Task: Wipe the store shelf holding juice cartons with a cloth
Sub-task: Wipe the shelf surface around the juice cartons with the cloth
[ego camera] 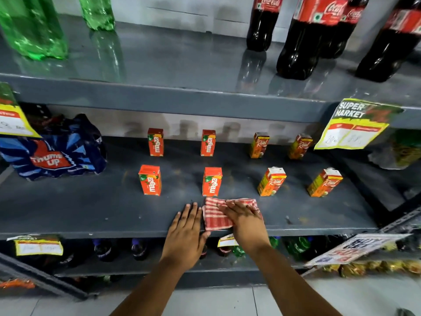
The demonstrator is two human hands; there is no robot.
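The left hand lies open and flat on the front edge of the grey shelf, just beside the red-checked cloth, which the right hand presses down with spread fingers, directly in front of a Maaza carton. To wipe well, I would keep that palm flat and sweep between the cartons without toppling them. Left to right stand four Maaza cartons, then four Real cartons.
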